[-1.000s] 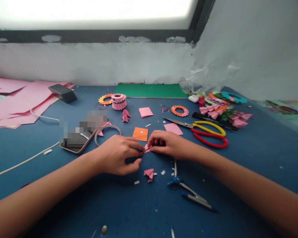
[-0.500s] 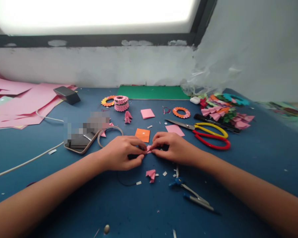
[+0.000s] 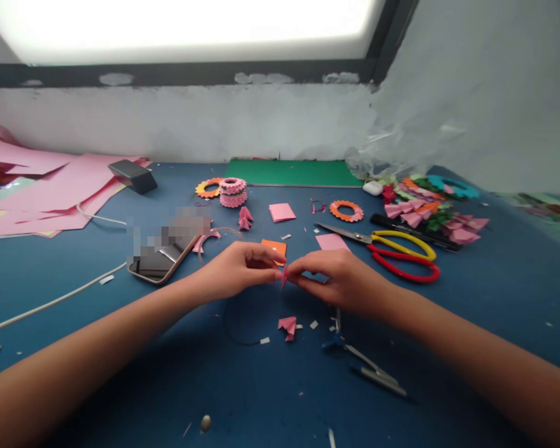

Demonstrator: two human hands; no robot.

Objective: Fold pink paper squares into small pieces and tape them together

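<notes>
My left hand [image 3: 236, 269] and my right hand [image 3: 340, 277] meet above the middle of the blue table [image 3: 485, 298]. Both pinch a small folded pink paper piece [image 3: 284, 275] between their fingertips, held a little off the surface. Just below the hands a second folded pink piece [image 3: 288, 326] lies on the table. An orange paper square [image 3: 276, 247] sits right behind my left fingers, and a pink square [image 3: 331, 241] behind my right hand.
Yellow-and-red scissors [image 3: 392, 249] lie to the right, a drawing compass [image 3: 359, 358] near my right wrist, a phone [image 3: 161, 261] and white cable [image 3: 56, 302] on the left. Pink sheets [image 3: 51, 193], paper rings [image 3: 232, 190], a green mat [image 3: 294, 172] and a pile of folded pieces [image 3: 424, 208] lie further back.
Both hands have lifted the small pink piece off the table and turned it upright between the fingertips. The view shifted slightly left.
</notes>
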